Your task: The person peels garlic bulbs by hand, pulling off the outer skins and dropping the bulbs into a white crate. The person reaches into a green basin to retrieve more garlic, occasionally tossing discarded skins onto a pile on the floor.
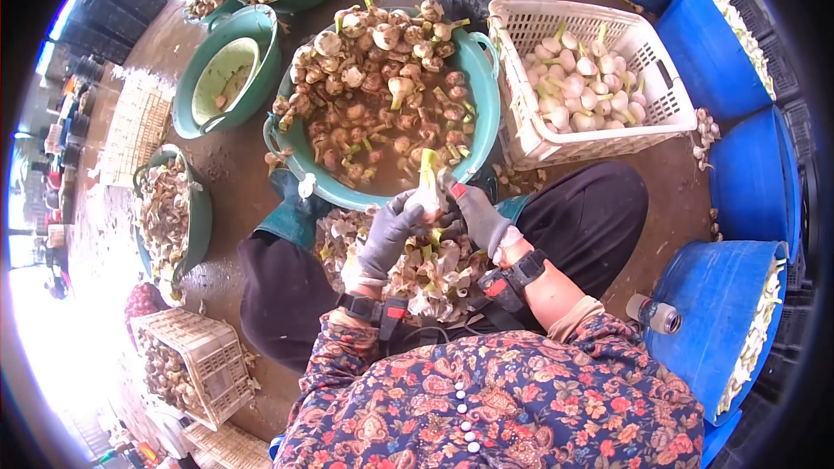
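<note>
A garlic bulb with a short green stem is held upright above my lap. My left hand, in a grey glove, is closed around its lower left side. From the right, my gloved right hand has its thumb and fingers pinched against the same bulb; a small red spot shows by the thumb, and I cannot make out what it is. Loose garlic skins lie heaped below both hands. Just beyond them stands a green tub of unpeeled garlic bulbs, some sitting in brown water.
A white crate of peeled bulbs stands right of the tub. Blue barrels line the right side, near a bottle. At left are a tub of skins, nested green basins and a tipped crate.
</note>
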Available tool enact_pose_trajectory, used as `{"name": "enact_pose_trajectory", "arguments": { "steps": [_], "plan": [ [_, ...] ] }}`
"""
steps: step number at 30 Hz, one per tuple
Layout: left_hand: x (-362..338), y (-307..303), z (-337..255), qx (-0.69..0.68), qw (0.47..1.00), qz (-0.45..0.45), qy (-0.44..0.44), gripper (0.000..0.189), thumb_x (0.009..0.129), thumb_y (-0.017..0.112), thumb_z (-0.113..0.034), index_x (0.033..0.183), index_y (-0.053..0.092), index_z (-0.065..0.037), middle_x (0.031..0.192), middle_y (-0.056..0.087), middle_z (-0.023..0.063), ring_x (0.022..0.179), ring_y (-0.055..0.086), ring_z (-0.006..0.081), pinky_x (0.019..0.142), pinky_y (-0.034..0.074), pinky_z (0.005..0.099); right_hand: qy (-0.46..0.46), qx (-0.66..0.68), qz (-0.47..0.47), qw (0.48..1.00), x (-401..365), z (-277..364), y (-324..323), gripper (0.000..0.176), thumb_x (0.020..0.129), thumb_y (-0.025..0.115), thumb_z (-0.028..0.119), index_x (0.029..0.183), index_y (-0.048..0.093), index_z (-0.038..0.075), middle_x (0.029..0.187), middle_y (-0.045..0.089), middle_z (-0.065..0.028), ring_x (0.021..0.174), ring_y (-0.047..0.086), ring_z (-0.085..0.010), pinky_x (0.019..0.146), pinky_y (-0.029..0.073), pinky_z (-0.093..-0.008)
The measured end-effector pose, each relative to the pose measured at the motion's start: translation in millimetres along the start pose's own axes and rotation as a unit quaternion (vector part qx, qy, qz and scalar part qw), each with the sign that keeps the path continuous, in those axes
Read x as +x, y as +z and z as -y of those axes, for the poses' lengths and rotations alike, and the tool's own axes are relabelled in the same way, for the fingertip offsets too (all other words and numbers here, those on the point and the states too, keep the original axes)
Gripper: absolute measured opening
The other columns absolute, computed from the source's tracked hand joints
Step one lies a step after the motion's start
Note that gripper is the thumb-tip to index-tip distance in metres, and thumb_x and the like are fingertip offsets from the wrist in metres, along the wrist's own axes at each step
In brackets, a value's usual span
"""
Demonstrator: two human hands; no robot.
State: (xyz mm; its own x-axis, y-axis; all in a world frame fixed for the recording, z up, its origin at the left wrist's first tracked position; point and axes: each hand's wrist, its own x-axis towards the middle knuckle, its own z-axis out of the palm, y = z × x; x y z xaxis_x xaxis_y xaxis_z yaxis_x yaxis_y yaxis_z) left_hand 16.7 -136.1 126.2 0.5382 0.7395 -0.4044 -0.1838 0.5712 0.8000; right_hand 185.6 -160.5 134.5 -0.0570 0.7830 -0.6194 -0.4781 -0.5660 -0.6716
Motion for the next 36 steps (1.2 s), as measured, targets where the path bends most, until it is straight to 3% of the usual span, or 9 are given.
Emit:
{"name": "enact_pose_trajectory", "arguments": {
  "steps": [4, 7, 12, 18, 22, 27, 28, 32, 36],
  "plan": [
    [0.2, 16.0, -6.5, 0.11, 0.992, -0.022, 0.059, 0.053, 0.075, 0.071, -0.021, 0.117, 0.048, 0.003, 0.104, 0.059, 0.0085, 0.094, 0.057, 0.019, 0.086, 0.044, 0.0314, 0.145, 0.205, 0.083, 0.964, -1.1, 1.8, 6.4, 0.043, 0.09, 0.041, 0.05, 0.092, 0.053, 0.009, 0.067, 0.053, -0.0013, 0.054, 0.05, -0.0127, 0.051, 0.043, -0.0242],
    [2.2, 18.9, -20.6, 0.636, 0.663, -0.233, 0.317, 0.06, 0.065, 0.075, -0.025, 0.117, 0.051, -0.008, 0.103, 0.059, 0.015, 0.101, 0.053, 0.0338, 0.093, 0.037, 0.0434, 0.054, 0.075, 0.133, 0.987, 18.1, -17.1, -18.0, 0.038, 0.093, 0.038, 0.044, 0.089, 0.051, 0.009, 0.063, 0.046, 0.0004, 0.053, 0.042, -0.0109, 0.053, 0.036, -0.0242],
    [8.2, -6.0, 8.9, 0.721, 0.68, -0.016, 0.135, 0.034, 0.073, 0.067, -0.025, 0.107, 0.061, -0.025, 0.098, 0.063, 0.0047, 0.092, 0.058, 0.0292, 0.083, 0.044, 0.0395, -0.014, -0.092, 0.184, 0.979, 16.7, -15.0, -14.1, 0.029, 0.095, 0.041, 0.03, 0.077, 0.049, 0.008, 0.058, 0.037, 0.0045, 0.054, 0.034, -0.0063, 0.046, 0.024, -0.0234],
    [2.2, -23.4, 7.3, 0.148, 0.988, -0.028, -0.021, 0.022, 0.089, 0.055, -0.02, 0.097, 0.065, -0.002, 0.087, 0.066, 0.0058, 0.075, 0.059, 0.0124, 0.067, 0.047, 0.0235, -0.069, -0.164, 0.192, 0.965, 11.3, -11.7, -15.8, 0.031, 0.084, 0.06, 0.01, 0.113, 0.051, 0.002, 0.1, 0.058, -0.0062, 0.083, 0.055, -0.0092, 0.071, 0.045, -0.0201],
    [-13.8, -14.9, 4.5, -0.138, 0.989, -0.044, 0.03, 0.027, 0.089, 0.054, -0.012, 0.111, 0.055, 0.004, 0.1, 0.063, 0.0055, 0.081, 0.059, 0.0095, 0.071, 0.047, 0.0232, -0.063, 0.143, 0.312, 0.937, 7.6, -2.7, -13.0, 0.043, 0.082, 0.061, 0.009, 0.123, 0.047, 0.004, 0.123, 0.05, -0.0075, 0.111, 0.048, -0.0154, 0.094, 0.039, -0.027],
    [-12.4, -38.0, 34.3, 0.431, 0.869, -0.125, 0.209, 0.025, 0.086, 0.057, -0.009, 0.109, 0.058, 0.0, 0.096, 0.064, 0.0062, 0.082, 0.058, 0.01, 0.074, 0.046, 0.0247, -0.422, -0.472, 0.067, 0.771, -1.4, -7.3, -3.3, 0.035, 0.076, 0.064, 0.007, 0.11, 0.059, 0.012, 0.106, 0.06, -0.0055, 0.108, 0.052, -0.0215, 0.091, 0.041, -0.0298],
    [-7.0, -32.5, 28.7, 0.124, 0.98, -0.107, 0.115, 0.022, 0.087, 0.058, -0.013, 0.105, 0.061, 0.0, 0.093, 0.063, 0.0025, 0.079, 0.056, 0.0089, 0.075, 0.045, 0.024, -0.451, -0.5, 0.007, 0.739, -0.5, -11.1, -1.8, 0.032, 0.075, 0.064, 0.006, 0.106, 0.062, 0.012, 0.102, 0.061, -0.0054, 0.104, 0.054, -0.0225, 0.088, 0.043, -0.03],
    [-29.7, -4.2, -10.3, 0.123, 0.983, -0.098, 0.094, 0.021, 0.088, 0.056, -0.017, 0.101, 0.062, 0.0, 0.09, 0.063, 0.0016, 0.079, 0.055, 0.0093, 0.074, 0.044, 0.023, -0.056, -0.08, -0.077, 0.992, 5.1, -4.6, 1.6, 0.015, 0.08, 0.059, 0.009, 0.092, 0.063, 0.001, 0.082, 0.064, -0.0078, 0.071, 0.062, -0.0172, 0.063, 0.05, -0.0274],
    [-53.2, -4.5, -21.4, 0.174, 0.973, 0.064, 0.138, 0.019, 0.087, 0.058, -0.017, 0.095, 0.062, 0.0, 0.088, 0.061, 0.0018, 0.08, 0.054, 0.009, 0.073, 0.043, 0.023, 0.019, 0.15, -0.062, 0.987, 27.6, -19.5, -12.5, 0.02, 0.086, 0.053, 0.022, 0.085, 0.061, 0.004, 0.07, 0.06, -0.0025, 0.047, 0.051, -0.0129, 0.043, 0.041, -0.0239]
  ]
}}
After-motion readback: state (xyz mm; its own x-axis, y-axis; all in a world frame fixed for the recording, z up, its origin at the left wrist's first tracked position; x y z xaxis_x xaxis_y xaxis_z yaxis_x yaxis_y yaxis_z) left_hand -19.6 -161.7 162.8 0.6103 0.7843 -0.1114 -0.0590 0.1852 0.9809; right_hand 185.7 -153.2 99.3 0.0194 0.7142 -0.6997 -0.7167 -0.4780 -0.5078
